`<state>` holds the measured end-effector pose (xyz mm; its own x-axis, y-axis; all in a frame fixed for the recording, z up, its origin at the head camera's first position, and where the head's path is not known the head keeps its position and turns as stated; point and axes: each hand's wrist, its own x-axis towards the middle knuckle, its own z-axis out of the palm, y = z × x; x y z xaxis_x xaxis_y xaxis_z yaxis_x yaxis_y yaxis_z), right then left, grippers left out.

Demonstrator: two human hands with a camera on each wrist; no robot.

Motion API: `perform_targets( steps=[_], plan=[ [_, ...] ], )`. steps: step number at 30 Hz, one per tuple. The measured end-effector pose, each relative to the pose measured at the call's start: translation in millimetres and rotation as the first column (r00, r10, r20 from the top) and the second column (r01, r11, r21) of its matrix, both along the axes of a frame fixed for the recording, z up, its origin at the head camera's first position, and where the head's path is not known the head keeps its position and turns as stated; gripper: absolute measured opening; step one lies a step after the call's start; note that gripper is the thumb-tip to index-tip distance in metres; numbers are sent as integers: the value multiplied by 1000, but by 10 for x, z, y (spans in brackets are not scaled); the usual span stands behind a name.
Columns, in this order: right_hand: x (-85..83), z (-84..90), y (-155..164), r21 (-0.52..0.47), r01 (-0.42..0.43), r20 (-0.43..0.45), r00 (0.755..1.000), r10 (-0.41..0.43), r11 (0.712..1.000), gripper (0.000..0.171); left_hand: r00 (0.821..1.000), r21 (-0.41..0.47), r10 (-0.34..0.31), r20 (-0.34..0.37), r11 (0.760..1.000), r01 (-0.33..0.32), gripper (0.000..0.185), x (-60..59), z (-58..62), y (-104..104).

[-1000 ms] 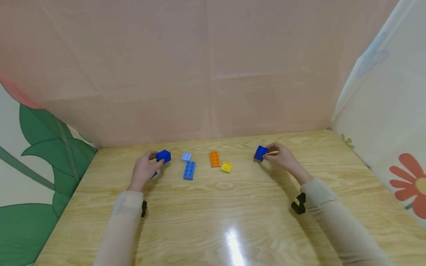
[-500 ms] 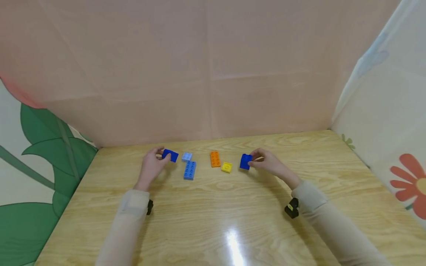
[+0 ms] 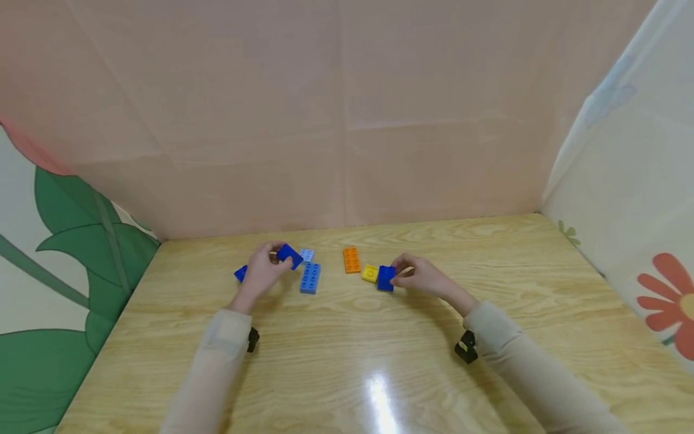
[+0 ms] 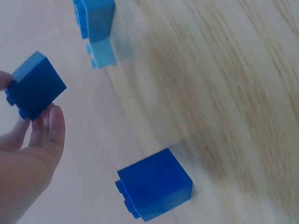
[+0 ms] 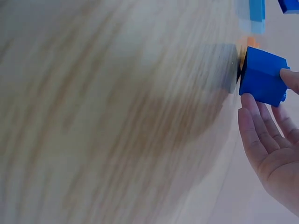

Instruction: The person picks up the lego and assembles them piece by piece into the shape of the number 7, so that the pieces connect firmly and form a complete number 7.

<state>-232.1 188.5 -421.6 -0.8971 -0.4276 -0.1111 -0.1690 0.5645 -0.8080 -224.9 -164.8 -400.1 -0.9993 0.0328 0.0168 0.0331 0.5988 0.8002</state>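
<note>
While one dark blue brick (image 3: 290,255) is pinched clear of the surface (image 3: 347,361) by the left hand (image 3: 260,274), another (image 3: 386,278) is pinched by the right hand (image 3: 420,278) beside the yellow brick (image 3: 370,273), seemingly for joining.

We sit in what looks like a screened-off play or recording booth, since a pale wooden table (image 3: 347,361) strewn with toy bricks (image 3: 309,278) is walled by a plain pink sheet (image 3: 347,120) and side curtains printed with leaves (image 3: 65,241) and flowers (image 3: 664,295).
</note>
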Motion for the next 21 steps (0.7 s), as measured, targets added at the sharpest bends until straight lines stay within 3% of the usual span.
perform_targets(
  steps=[10,21],
  plan=[
    [-13,-44,-137,-11,7,8,1000,-7,1000,34,986,22,-159,-44,987,160,49,65,54,150],
    [-51,-101,-348,-56,37,16,999,-36,998,35,977,8,-209,-28,978,209,43,51,30,344]
  ],
)
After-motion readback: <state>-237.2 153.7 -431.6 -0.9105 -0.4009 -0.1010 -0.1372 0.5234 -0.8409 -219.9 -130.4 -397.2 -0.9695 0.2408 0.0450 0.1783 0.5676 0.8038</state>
